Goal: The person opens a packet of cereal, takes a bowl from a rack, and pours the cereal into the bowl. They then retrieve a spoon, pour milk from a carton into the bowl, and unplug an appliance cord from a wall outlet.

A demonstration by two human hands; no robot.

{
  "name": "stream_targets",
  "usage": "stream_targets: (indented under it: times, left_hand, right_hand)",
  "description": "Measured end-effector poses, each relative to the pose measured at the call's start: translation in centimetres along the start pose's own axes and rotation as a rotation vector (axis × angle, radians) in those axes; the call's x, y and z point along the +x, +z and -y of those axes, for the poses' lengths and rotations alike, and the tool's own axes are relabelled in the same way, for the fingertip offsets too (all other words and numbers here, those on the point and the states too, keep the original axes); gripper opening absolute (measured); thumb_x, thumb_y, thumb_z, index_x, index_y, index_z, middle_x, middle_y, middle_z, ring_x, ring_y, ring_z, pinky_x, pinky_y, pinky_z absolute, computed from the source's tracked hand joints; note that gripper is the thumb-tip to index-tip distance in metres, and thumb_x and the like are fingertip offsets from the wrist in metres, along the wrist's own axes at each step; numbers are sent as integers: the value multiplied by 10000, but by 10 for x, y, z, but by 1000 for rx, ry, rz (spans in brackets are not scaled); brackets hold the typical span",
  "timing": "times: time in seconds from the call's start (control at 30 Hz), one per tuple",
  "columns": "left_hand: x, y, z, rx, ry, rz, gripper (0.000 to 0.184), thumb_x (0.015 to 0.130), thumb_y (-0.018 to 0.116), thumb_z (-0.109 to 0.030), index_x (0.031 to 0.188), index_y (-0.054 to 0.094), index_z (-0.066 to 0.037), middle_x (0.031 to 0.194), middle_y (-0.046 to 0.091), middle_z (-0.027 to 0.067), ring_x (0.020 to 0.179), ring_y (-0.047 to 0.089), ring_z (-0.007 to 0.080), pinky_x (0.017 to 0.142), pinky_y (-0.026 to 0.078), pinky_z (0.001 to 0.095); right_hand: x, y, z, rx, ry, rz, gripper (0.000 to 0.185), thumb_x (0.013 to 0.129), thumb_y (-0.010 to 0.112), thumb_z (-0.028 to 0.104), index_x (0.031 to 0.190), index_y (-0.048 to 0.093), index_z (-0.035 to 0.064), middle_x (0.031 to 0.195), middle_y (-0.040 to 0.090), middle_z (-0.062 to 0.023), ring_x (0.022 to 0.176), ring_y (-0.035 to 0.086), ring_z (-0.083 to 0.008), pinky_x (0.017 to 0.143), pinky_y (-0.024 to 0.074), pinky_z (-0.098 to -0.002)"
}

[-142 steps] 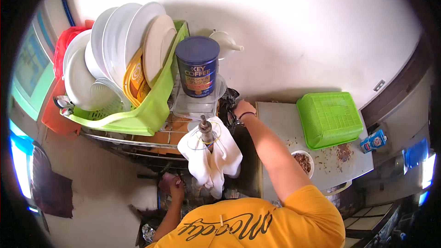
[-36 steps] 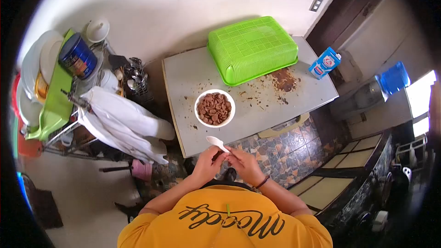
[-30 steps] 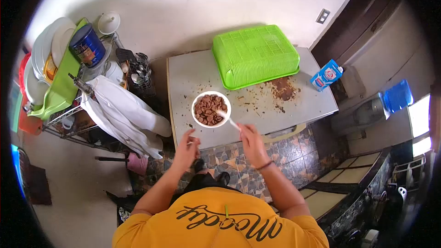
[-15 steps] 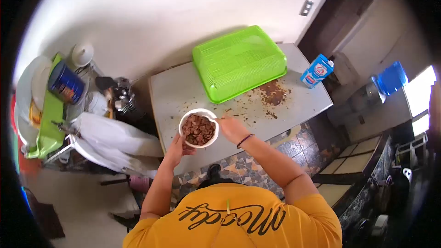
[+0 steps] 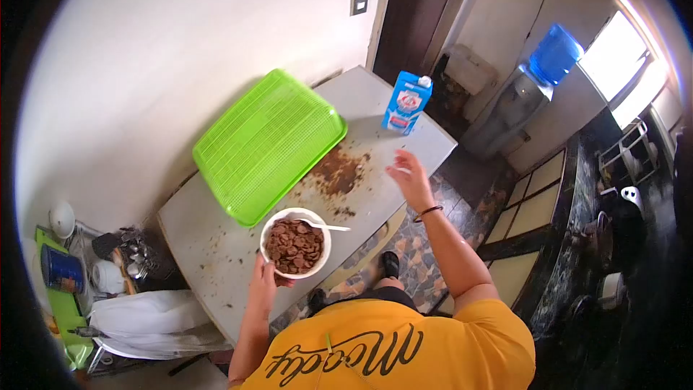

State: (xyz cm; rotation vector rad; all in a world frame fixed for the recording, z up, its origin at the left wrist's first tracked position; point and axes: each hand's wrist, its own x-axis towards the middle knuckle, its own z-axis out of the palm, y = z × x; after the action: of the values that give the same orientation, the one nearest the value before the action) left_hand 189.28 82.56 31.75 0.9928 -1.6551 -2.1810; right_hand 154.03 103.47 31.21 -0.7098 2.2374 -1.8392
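Note:
My left hand (image 5: 266, 280) grips the side of a white bowl (image 5: 315, 269). Brown flake cereal (image 5: 292, 247) fills it, and a white spoon (image 5: 332, 227) leans in it with the handle sticking out over the right rim. My right hand (image 5: 411, 179) is in the air over the table's right part, holding nothing, its fingers apart and partly curled. Beyond its fingertips, not touching them, a blue and white carton (image 5: 406, 107) with a white cap stands upright near the table's far right corner.
An upturned green plastic basket (image 5: 271, 144) rests on the grey table (image 5: 196, 220) against the wall. Dark brown crumbs (image 5: 338, 172) are scattered beside it. At the left stand a dish rack and a white cloth (image 5: 155, 314). A water dispenser (image 5: 505, 108) stands back right.
My right hand has let go of the spoon and moved right, toward the carton. My left hand still holds the bowl. The view has turned to the right.

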Motion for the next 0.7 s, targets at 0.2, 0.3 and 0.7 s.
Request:
stream_targets:
  times: [0.2, 0.3, 0.7]
  left_hand:
    - [86, 159, 18, -84, 27, 79, 380, 984, 312, -148, 1347, 335, -41, 913, 629, 159, 660, 651, 215, 580, 565, 312]
    - [121, 233, 26, -86, 50, 46, 331, 994, 299, -151, 1305, 340, -45, 908, 629, 168, 645, 652, 219, 580, 568, 315]
    - [201, 338, 46, -242, -18, -116, 285, 1002, 293, -151, 1267, 314, -49, 953, 599, 184, 722, 660, 255, 638, 576, 356]
  right_hand:
    - [129, -96, -71, -189, -158, -116, 1036, 650, 872, 214, 1457, 227, 132, 1365, 341, -182, 1225, 397, -308, 1008, 386, -442]
    - [182, -96, -96, -134, -322, -10, 1120, 604, 889, 195, 1470, 188, 79, 1403, 337, -194, 1257, 390, -316, 1049, 352, -433]
    - [190, -251, -56, 633, -235, -103, 647, 824, 611, -73, 1367, 290, 72, 1319, 448, -112, 1211, 475, -243, 1018, 394, -391]
